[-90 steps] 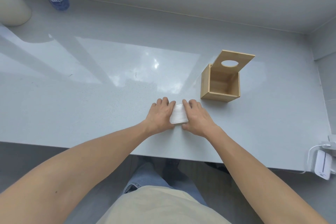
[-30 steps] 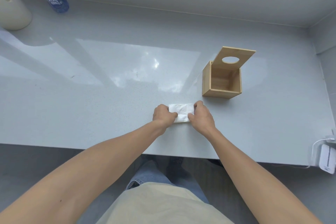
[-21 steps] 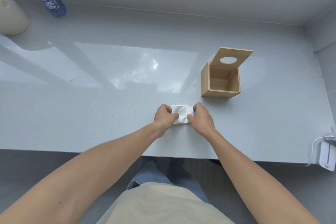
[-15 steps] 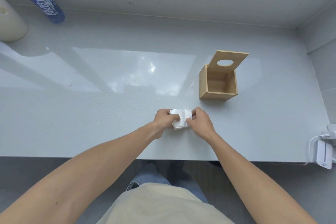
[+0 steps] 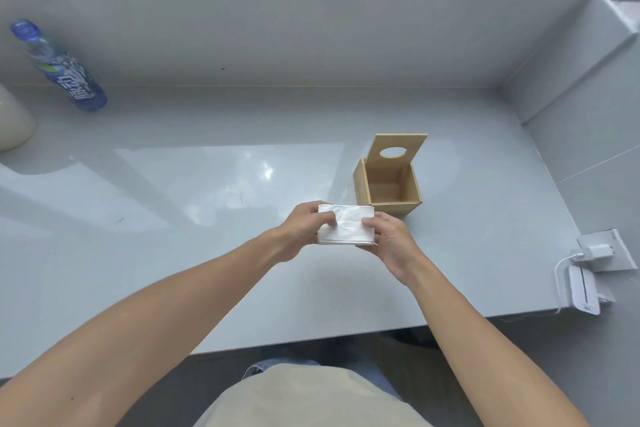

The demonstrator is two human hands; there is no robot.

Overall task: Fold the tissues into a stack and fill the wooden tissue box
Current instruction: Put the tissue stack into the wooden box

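A folded stack of white tissues [image 5: 348, 225] is held between both hands just above the grey counter, near its front edge. My left hand [image 5: 302, 225] grips the stack's left end with the thumb on top. My right hand [image 5: 390, 239] grips its right end the same way. The wooden tissue box [image 5: 387, 184] stands just behind and to the right of the stack. Its lid with a round hole [image 5: 394, 151] is tipped up at the back, and the inside looks empty.
A blue-labelled water bottle [image 5: 60, 69] lies at the far left by the back wall, beside a cream cylinder [image 5: 12, 123]. A white charger and small white device [image 5: 585, 291] sit at the counter's right front corner. A wall bounds the right side.
Both hands went from pressing the stack flat on the counter to gripping its ends and lifting it slightly. The view tilted up, so the box looks closer to the stack.
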